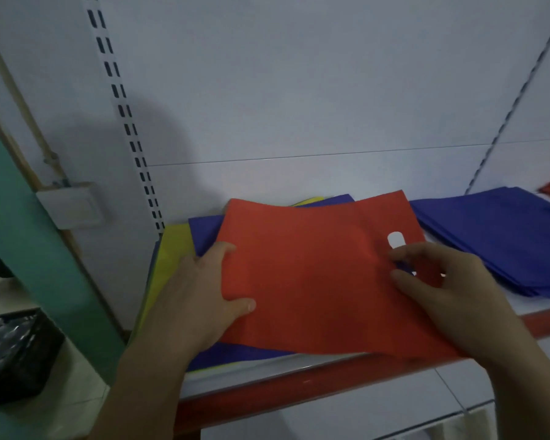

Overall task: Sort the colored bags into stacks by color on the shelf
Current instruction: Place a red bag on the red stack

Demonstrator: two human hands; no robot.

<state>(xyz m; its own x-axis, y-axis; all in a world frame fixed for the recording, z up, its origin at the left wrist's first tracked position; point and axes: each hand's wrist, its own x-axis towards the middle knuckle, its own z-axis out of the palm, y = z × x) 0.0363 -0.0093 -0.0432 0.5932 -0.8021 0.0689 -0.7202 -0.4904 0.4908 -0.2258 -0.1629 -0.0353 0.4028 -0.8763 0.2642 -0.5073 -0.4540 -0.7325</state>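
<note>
I'm watching the left grip (197, 296) and right grip (451, 290) both pinching the red bag (315, 281) by its side edges, holding it over the yellow-and-blue pile (175, 249) on the shelf (299, 384); a blue stack (505, 239) is lying alongside.

Over on the left, a teal-green painted post (29, 217) is slanting diagonally across the view, and a thin beige wooden strip (13, 90) is running alongside it. Just beside the strip, a white rectangular wall switch box (72, 204) is sitting on the pale wall. To its right, a white metal upright with paired dark slots (124, 112) is climbing away. Down low, a black plastic crate (16, 354) is standing on a pale tiled surface (70, 404).
</note>
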